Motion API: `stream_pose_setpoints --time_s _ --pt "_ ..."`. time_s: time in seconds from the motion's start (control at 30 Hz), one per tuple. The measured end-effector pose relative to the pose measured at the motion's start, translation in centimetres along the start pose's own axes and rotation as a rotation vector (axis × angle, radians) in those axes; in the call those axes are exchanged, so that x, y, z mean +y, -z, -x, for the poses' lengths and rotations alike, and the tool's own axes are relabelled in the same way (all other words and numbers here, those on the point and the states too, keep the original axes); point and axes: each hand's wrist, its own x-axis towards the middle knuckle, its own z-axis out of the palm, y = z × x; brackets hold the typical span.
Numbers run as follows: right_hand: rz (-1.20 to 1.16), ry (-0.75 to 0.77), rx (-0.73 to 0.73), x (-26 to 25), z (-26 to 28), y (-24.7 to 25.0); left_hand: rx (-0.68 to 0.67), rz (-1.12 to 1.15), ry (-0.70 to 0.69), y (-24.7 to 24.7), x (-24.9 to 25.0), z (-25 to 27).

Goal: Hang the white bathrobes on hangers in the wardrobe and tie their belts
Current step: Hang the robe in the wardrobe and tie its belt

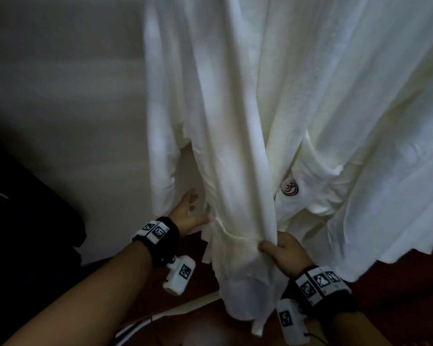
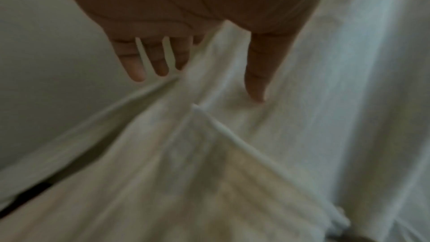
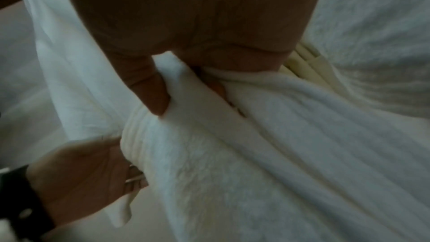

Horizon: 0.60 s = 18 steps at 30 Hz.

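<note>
- Where the white bathrobe (image 1: 235, 121) hangs in the wardrobe before its pale back wall (image 1: 60, 83), both hands work at the robe's lower front.
- The right hand (image 1: 283, 250) pinches the thick folded front edge (image 1: 265, 196) of the robe, thumb (image 3: 149, 87) pressed into the terry cloth and fingers curled behind it.
- The left hand (image 1: 188, 213) reaches along the robe's left side with fingers (image 2: 135, 62) straight and spread, the thumb (image 2: 258, 73) resting on the fabric; it grips nothing.
- A round dark red emblem (image 1: 289, 187) marks the robe's pocket (image 1: 318, 186), just right of the held edge.
- Each wrist carries a black band (image 1: 160, 236) with patterned white tags.
</note>
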Motion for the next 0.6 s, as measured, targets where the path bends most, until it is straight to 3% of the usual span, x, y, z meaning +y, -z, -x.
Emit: stream_pose_setpoints --time_s 0.07,0.2,0.27,0.37,0.43,0.6 --pt "0.016 0.030 -0.017 0.2 0.4 0.2 -0.015 0.077 -0.129 -1.6 1.1 -0.4" --pt "0.110 0.084 0.118 1.1 1.3 0.6 0.027 0.043 -0.192 -2.6 2.0 -2.1" --pt "0.148 0.094 0.164 1.5 1.7 1.0 -0.080 -0.086 -0.176 -2.0 1.2 -2.7" --pt "0.224 0.090 0.104 1.5 2.1 2.3 -0.174 -0.336 -0.134 -0.8 0.4 -2.6" --pt "0.287 0.065 0.092 1.5 2.0 3.3 -0.166 -0.461 -0.087 0.0 -0.3 -2.5" --pt "0.469 0.004 0.014 0.8 1.0 5.8 -0.164 -0.618 -0.148 2.4 -1.5 -2.0"
